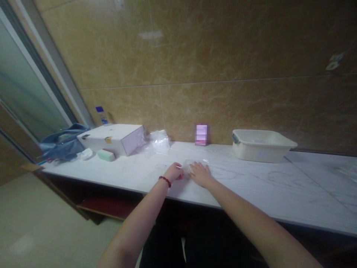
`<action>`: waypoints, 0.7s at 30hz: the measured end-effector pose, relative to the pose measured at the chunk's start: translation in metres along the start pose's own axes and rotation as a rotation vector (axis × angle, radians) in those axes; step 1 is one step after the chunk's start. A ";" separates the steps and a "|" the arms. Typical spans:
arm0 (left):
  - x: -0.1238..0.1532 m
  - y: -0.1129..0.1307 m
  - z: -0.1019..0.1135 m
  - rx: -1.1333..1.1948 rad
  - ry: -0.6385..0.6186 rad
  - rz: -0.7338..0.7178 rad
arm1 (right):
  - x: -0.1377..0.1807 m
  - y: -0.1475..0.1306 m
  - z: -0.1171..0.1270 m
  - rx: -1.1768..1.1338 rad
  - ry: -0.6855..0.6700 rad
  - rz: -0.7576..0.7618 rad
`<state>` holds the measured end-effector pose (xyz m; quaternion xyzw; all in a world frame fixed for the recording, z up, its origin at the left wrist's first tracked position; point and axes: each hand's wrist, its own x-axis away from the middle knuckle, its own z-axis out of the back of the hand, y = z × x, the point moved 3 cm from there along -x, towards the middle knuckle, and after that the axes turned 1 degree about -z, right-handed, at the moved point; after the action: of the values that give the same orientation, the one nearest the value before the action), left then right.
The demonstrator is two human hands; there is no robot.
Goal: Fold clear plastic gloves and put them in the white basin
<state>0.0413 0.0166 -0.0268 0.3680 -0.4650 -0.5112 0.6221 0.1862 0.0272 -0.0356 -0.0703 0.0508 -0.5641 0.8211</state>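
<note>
The clear plastic piece (186, 163) lies on the tabletop directly under the fingers of the right hand (200, 174) and just beside those of the left hand (175, 172). Going by size, the tan stone wall (195, 48) rises beyond the fingertips, and the white tabletop (237, 186) stretches beneath and to either side of them. Well to the left of the left fingers sits a white box (111, 137); to the right of the right fingers and farther back is a cream basin (259, 147). Blue fabric (64, 143) lies past the box, farthest left of the fingers. Crumpled clear plastic (160, 141) rests beyond the left fingers, next to the box. A pink-purple pack (201, 134), blurred, stands straight beyond the right fingers, near the wall. A pale green block (106, 155) lies left of the left fingers, in front of the box.

The right fingers are spread and flat on the plastic, not closed around it. The left fingers curl inward at its near left side; whether they pinch its edge I cannot tell. Smallest is a red bracelet (165, 181), behind the left fingers at the wrist.

As a judgement, the plastic is already laid out, and its handling looks unfinished, with both hands at it. How much is left cannot be told.
</note>
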 end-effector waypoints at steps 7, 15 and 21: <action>0.009 0.001 0.000 -0.102 0.069 -0.061 | 0.002 0.001 -0.001 -0.027 0.005 -0.014; 0.004 -0.001 0.011 -0.359 0.063 -0.083 | 0.008 -0.002 0.006 -0.021 0.000 -0.039; 0.011 0.028 -0.010 -0.648 0.109 -0.458 | 0.009 -0.003 0.006 0.034 0.022 -0.032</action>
<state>0.0596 0.0120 -0.0012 0.2734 -0.1517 -0.7365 0.5998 0.1873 0.0180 -0.0294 -0.0507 0.0490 -0.5788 0.8124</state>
